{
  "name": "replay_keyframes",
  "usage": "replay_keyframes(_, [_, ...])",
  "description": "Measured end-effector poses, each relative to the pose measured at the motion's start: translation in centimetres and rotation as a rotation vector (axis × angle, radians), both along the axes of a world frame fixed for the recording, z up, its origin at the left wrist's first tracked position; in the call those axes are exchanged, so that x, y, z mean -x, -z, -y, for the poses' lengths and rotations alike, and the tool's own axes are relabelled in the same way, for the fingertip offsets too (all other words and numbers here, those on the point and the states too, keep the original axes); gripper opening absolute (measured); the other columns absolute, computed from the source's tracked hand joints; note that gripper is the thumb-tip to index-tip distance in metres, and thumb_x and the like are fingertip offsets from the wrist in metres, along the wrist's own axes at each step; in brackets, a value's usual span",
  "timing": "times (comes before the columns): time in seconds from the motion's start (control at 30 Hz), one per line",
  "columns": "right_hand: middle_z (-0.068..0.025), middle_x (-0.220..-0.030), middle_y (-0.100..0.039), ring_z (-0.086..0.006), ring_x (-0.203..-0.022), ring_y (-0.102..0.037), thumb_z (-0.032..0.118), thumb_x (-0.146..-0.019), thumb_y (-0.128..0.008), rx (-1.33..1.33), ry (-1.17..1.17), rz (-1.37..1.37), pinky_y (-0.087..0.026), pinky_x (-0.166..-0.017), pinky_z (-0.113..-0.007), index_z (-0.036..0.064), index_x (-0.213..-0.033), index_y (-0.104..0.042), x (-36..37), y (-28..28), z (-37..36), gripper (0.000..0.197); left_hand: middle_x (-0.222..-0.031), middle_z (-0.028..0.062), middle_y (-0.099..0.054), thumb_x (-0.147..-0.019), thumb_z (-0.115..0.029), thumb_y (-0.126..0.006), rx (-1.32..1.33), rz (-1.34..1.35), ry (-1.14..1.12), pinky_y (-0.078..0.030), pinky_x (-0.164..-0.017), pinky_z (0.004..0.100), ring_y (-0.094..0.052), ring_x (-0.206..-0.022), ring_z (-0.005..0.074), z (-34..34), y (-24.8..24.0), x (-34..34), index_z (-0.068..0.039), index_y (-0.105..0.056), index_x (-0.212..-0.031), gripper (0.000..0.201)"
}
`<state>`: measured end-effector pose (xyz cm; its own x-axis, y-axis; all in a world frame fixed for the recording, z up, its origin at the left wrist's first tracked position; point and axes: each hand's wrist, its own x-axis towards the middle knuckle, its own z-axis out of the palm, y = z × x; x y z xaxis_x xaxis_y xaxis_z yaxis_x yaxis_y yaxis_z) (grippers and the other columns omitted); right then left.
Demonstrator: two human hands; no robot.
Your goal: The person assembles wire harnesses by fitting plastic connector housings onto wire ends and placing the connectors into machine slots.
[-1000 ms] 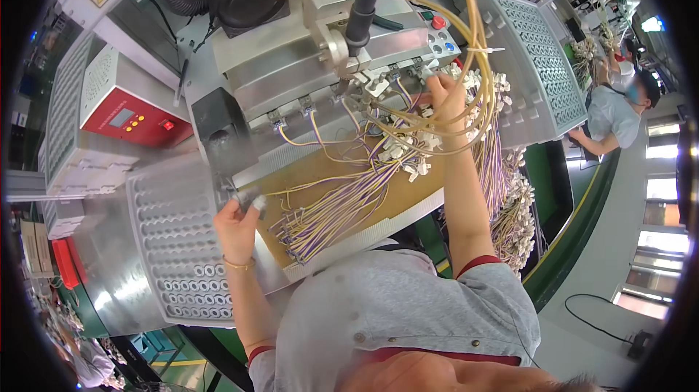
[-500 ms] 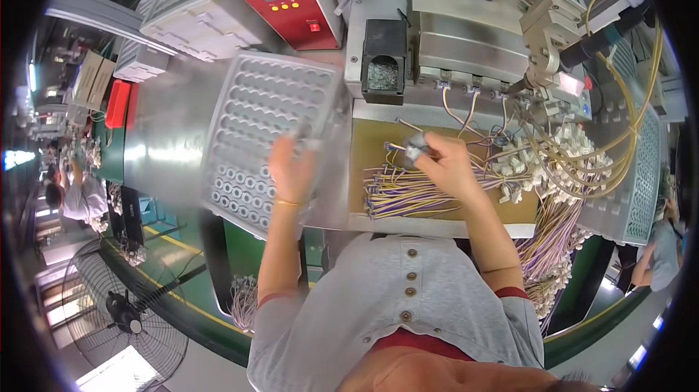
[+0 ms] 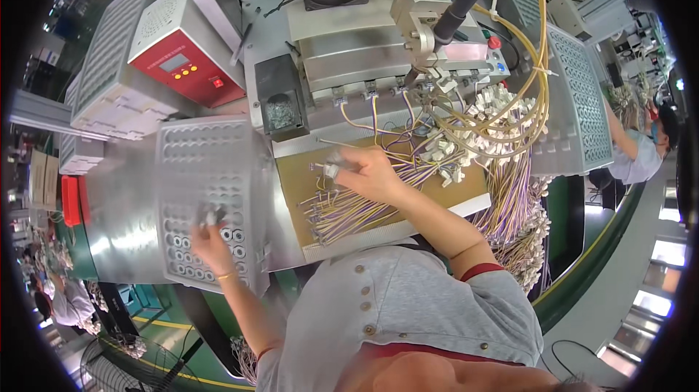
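My left hand (image 3: 211, 248) is over the lower part of a translucent plastic tray (image 3: 171, 173). Motion smears its fingers, and something dark and whitish shows at the fingertips. Several ring-shaped white parts (image 3: 238, 234) sit in the tray's pockets beside it. Above a tan work board (image 3: 291, 184), my right hand (image 3: 371, 175) is closed, thumb and fingers together at a small whitish-grey piece (image 3: 331, 171) that I cannot make out. Below that hand lies a bundle of yellow and purple wires (image 3: 342, 213) with small end connectors.
A metal machine (image 3: 357, 57) with wires at its front edge stands behind the board. Yellow hoses (image 3: 540, 64) loop over white connectors (image 3: 502, 111) at right. A red-fronted control box (image 3: 182, 64), black bin (image 3: 280, 97), stacked trays (image 3: 120, 64) and another tray (image 3: 575, 100) surround the workplace.
The view has swung, so the bench appears shifted left and turned. My left hand has moved lower over the tray, onto the ring-shaped parts. My right hand stays above the wires.
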<state>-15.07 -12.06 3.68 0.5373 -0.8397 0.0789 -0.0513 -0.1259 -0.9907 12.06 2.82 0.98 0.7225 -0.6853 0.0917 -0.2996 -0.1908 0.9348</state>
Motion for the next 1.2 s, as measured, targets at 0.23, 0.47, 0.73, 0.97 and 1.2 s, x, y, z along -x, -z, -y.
replay_keyframes(0.23, [0.0008, -0.051, -0.042, -0.0018, -0.049, -0.035, 0.007, -0.072, -0.06, 0.052, -0.004, -0.094, -0.031, -0.041, -0.02, -0.0013, -0.068, -0.052, 0.3, -1.2, 0.8, 0.012, -0.095, 0.0084, -0.058, -0.077, 0.0, -0.054, 0.152, -0.722, 0.442, -0.047, -0.055, 0.0226, -0.058, -0.07, 0.0145, 7.2, -1.3, 11.4, 0.001, -0.049, -0.112, 0.036])
replay_keyframes(0.47, [0.003, -0.053, -0.044, -0.0003, -0.053, -0.035, 0.006, -0.071, -0.061, 0.02, 0.016, -0.007, -0.032, -0.043, -0.019, -0.0014, -0.068, -0.052, 0.3, -0.8, 1.6, 0.012, -0.091, 0.0082, -0.059, -0.077, -0.001, -0.057, 0.183, -0.808, 0.486, -0.046, -0.052, 0.0225, -0.055, -0.069, 0.0119, 8.6, -1.5, 12.7, 0.005, -0.05, -0.109, 0.034])
replay_keyframes(0.73, [0.0019, -0.054, -0.046, -0.0011, -0.052, -0.035, 0.005, -0.068, -0.061, 0.042, 0.005, -0.021, -0.032, -0.043, -0.019, -0.0008, -0.071, -0.056, 0.5, -0.6, 1.6, 0.008, -0.097, 0.0115, -0.058, -0.077, 0.002, -0.054, 0.231, -0.783, 0.585, -0.049, -0.052, 0.0234, -0.058, -0.075, 0.0155, 8.6, -1.7, 12.9, 0.002, -0.051, -0.109, 0.032])
replay_keyframes(0.97, [-0.0041, -0.05, -0.043, -0.0079, -0.045, -0.035, 0.003, -0.062, -0.06, 0.278, -0.016, -0.058, -0.031, -0.041, -0.023, 0.0003, -0.064, -0.05, 1.1, -1.7, 1.6, 0.011, -0.103, 0.0105, -0.056, -0.076, 0.005, -0.057, 0.349, -0.44, 0.639, -0.049, -0.065, 0.0234, -0.055, -0.086, 0.0137, 8.4, -2.8, 14.0, 0.007, -0.048, -0.112, 0.037])
replay_keyframes(1.2, [-0.0119, -0.055, -0.049, -0.0213, -0.045, -0.044, 0.018, -0.063, -0.061, 0.15, -0.104, -0.238, -0.035, -0.044, -0.032, 0.0012, -0.065, -0.049, 1.6, -3.1, 0.7, 0.021, -0.101, 0.0102, -0.057, -0.076, 0.004, -0.057, 0.281, -0.506, 0.627, -0.046, -0.072, 0.024, -0.054, -0.086, 0.0134, 8.1, -2.7, 14.3, 0.005, -0.057, -0.1, 0.024])
